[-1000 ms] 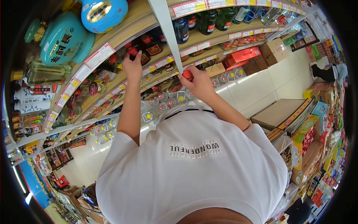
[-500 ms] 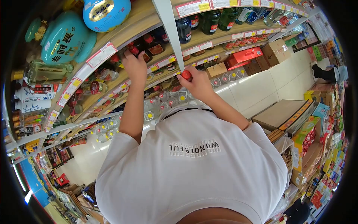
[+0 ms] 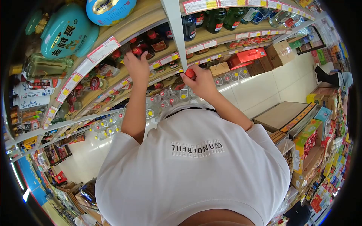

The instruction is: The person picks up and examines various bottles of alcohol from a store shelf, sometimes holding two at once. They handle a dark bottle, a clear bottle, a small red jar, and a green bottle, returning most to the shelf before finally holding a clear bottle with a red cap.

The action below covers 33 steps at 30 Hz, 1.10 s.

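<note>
My left hand (image 3: 137,67) reaches into a shelf on the left, thumb apart from the fingers. Its fingertips are at several dark bottles with red caps; one red cap (image 3: 137,51) shows just past them, and a dark bottle (image 3: 157,42) stands beside. Whether the fingertips press on a bottle is hard to see. My right hand (image 3: 203,82) is closed around the red top (image 3: 190,74) of a bottle, close to the white shelf upright (image 3: 176,34). Most of that bottle's body is hidden by the hand and the shelf edge.
Large turquoise (image 3: 68,35) and blue bottles stand on the upper left shelf. Green bottles (image 3: 215,20) line the right shelf. Clear plastic jugs (image 3: 164,103) sit on the floor by the lowest shelf. Cartons (image 3: 283,116) are stacked at right; a person's leg (image 3: 327,75) is beyond.
The view has shifted slightly. My left hand stays at the dark bottles with small finger movement, and my right hand keeps its hold on the red-topped bottle.
</note>
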### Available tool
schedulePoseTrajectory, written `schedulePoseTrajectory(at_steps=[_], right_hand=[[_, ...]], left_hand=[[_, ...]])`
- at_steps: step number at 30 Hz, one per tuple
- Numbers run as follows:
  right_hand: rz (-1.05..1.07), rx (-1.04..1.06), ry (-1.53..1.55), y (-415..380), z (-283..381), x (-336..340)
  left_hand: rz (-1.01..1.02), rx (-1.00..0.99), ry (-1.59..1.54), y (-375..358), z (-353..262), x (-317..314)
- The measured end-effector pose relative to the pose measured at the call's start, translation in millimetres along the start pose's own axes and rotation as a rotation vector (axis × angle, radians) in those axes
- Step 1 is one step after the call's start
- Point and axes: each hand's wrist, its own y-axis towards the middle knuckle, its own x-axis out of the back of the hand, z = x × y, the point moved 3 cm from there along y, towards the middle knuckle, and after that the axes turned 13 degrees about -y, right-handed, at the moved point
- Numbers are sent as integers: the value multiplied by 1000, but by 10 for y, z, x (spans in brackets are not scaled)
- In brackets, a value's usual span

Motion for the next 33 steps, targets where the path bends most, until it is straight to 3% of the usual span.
schedulePoseTrajectory(at_steps=[26, 29, 33], right_hand=[[79, -39, -51, 128, 102, -161], [37, 11, -53, 205, 98, -187], [31, -53, -57, 314, 156, -158]], left_hand=[[-53, -90, -234, -343, 177, 168], [-59, 181, -376, -403, 358, 215], [-131, 147, -442, -414, 432, 378]])
